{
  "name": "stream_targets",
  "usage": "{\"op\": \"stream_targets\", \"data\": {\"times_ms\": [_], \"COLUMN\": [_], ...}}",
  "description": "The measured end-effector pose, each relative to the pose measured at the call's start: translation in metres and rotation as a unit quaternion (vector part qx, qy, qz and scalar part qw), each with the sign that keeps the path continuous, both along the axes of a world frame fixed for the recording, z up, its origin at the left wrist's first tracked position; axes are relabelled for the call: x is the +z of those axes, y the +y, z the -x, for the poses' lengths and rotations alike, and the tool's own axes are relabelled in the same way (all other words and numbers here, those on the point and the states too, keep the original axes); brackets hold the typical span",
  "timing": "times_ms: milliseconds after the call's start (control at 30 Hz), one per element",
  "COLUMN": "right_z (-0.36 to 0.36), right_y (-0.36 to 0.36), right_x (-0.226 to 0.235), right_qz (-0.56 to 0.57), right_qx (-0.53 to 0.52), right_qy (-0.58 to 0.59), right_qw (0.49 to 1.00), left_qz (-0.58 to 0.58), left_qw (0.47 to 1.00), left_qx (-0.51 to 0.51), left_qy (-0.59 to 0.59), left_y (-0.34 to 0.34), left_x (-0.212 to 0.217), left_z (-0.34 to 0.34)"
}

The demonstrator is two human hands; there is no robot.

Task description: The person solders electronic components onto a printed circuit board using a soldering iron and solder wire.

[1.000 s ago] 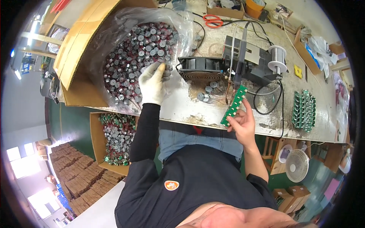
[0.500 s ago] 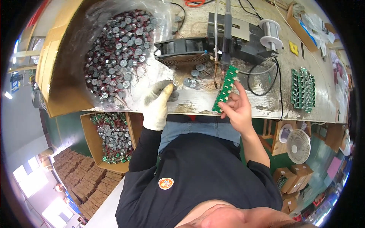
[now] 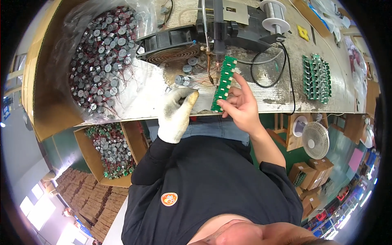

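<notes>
My bare right hand grips a long green circuit board strip with pale connectors, thumb on its lower end and fingers along its edge. The strip stands slanted beside the tip of a soldering fixture. To the left, my left hand wears a white glove with grey and yellowed fingers. Its fingers are curled and the thumb presses on them; whatever they pinch is hidden. Just beyond that glove lie a few small round metal parts with thin wires.
A plastic-lined carton at left holds many round metal parts with red wires. A black fan, a solder spool and black cable lie beyond my hands. Stacked green boards rest at right. Below the bench is another carton.
The view has shifted, so the bench appears further left and higher. My left hand has come nearer the board and its fingers have curled closer together. The right hand keeps hold of the strip.
</notes>
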State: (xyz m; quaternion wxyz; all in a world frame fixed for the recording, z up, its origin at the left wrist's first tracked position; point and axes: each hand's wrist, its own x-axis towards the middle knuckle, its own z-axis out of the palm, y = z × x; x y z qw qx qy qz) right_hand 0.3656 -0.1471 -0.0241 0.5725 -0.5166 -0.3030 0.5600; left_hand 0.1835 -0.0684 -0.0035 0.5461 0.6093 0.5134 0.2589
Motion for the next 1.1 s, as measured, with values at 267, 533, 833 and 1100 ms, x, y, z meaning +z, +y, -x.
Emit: {"op": "stream_targets", "data": {"times_ms": [267,533,833,1100], "right_z": [0.001,0.001,0.001,0.001], "right_y": [0.001,0.005,0.001,-0.001], "right_x": [0.007,0.006,0.006,0.007], "right_qz": [0.009,0.02,0.007,-0.005], "right_qx": [-0.002,-0.013,-0.014,-0.015], "right_qy": [-0.004,0.033,0.025,0.068], "right_qw": [1.0,0.999,1.0,0.998], "left_qz": [-0.054,-0.15,-0.064,0.098], "left_qw": [0.998,0.985,0.997,0.991], "left_qx": [-0.006,-0.072,-0.049,-0.003], "left_qy": [0.01,0.051,0.019,-0.09], "left_y": [-0.007,-0.011,-0.01,-0.006], "left_x": [0.0,0.001,-0.002,0.004], "left_z": [-0.018,-0.026,-0.025,-0.031]}}
